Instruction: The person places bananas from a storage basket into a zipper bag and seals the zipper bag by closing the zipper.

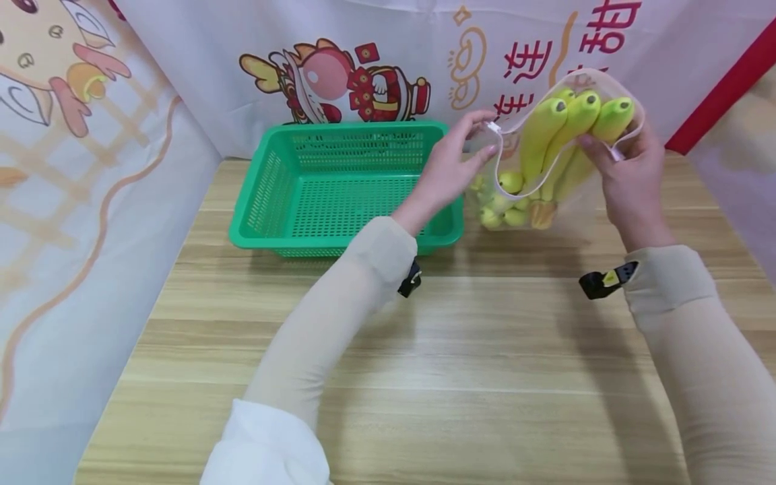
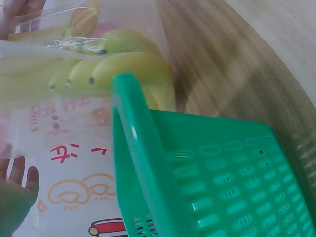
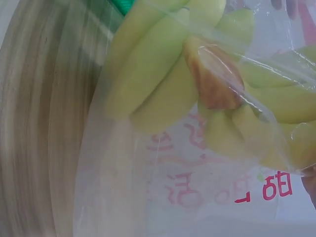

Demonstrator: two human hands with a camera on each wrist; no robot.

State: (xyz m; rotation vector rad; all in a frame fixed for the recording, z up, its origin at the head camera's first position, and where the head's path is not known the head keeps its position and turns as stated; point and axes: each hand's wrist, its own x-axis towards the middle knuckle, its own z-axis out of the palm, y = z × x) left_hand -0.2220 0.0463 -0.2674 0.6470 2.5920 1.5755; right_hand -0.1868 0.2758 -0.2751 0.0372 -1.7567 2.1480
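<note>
A clear zip bag (image 1: pixel 585 202) with a white zip rim hangs between both hands, its mouth spread apart. Inside it are bunches of yellow bananas: a large bunch (image 1: pixel 539 138), tips toward the mouth, and shorter bananas (image 1: pixel 509 182) lower left. My left hand (image 1: pixel 451 162) pinches the rim's left end near the white slider, between thumb and fingers. Around the rim's right end my right hand (image 1: pixel 636 178) grips, thumb inside against the bananas. Through the bag, the right wrist view shows a brown stem end (image 3: pixel 215 76); most of the right hand is hidden there.
A green plastic basket (image 1: pixel 345 242) with slotted walls and nothing in it stands left of the bag, under the left forearm. Both rest at the back of a wooden table (image 1: pixel 461 377), before a printed white cloth (image 1: pixel 200 74).
</note>
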